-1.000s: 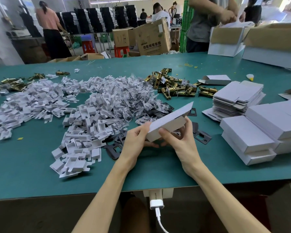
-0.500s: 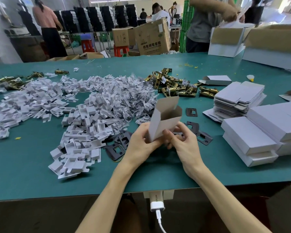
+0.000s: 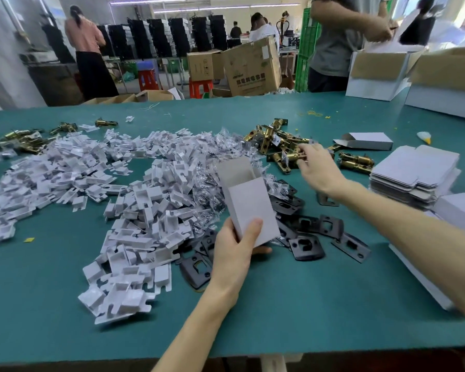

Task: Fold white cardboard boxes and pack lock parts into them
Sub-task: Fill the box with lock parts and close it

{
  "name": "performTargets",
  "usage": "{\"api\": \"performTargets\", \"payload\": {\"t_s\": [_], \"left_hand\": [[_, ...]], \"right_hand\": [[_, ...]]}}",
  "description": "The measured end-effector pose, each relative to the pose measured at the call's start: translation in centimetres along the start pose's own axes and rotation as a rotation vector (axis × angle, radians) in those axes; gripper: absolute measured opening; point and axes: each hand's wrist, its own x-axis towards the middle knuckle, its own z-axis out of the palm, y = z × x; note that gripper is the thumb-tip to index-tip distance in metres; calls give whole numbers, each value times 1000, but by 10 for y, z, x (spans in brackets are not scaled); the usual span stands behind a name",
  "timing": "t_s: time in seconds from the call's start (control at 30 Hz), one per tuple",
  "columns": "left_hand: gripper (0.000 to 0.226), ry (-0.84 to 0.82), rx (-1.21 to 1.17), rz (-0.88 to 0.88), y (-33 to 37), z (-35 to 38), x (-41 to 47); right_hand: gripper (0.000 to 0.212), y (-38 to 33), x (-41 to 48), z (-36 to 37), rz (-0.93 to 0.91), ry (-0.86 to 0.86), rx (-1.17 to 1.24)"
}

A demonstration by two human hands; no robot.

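1. The left grip (image 3: 236, 245) is wrapped round the lower end of the box (image 3: 250, 210), with the thumb flat on the front face and the fingers behind. The box is held tilted above the tabletop (image 3: 306, 304), its open mouth up and away.
2. The right grip (image 3: 318, 167), reaching beyond and to the right of the left one, seems to pinch a brass latch (image 3: 293, 157) at the near edge of the latch pile (image 3: 269, 138).
3. The box is thin card, so it is likely light, hollow and easily crushed. Holding it low on the walls with light pressure should keep the mouth square.
4. The latch is metal, so it is probably heavy for its size, stiff and smooth. The barrel looks like the surest hold. Other latches lie crossed just beyond the right grip and could snag as one lifts.
5. Between the two grips lie black plates (image 3: 306, 242) and clear bags (image 3: 210, 167), loose and overlapping. The bags look slippery.
6. Left of the left grip spreads a heap of white inserts (image 3: 134, 210). Right of the right grip stands a stack of flats (image 3: 414, 173).
7. The raised flap (image 3: 234, 170) at the box mouth may stand in the latch's way going in.
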Motion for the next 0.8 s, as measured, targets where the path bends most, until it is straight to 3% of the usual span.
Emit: {"api": "performTargets", "payload": {"t_s": [0.2, 0.33, 0.5, 0.63, 0.8], "left_hand": [[24, -6, 22, 3, -2, 0, 1], [26, -5, 34, 18, -5, 1, 2], [25, -7, 57, 7, -2, 1, 2], [25, -23, 51, 6, 1, 2, 0], [34, -60, 47, 30, 5, 2, -2]], "right_hand": [[37, 27, 56, 15, 30, -177, -299], [58, 35, 56, 33, 85, -213, -391], [17, 38, 37, 40, -39, -23, -504], [25, 25, 18, 33, -130, 76, -403], [25, -3, -9, 10, -58, 83, -15]]}}
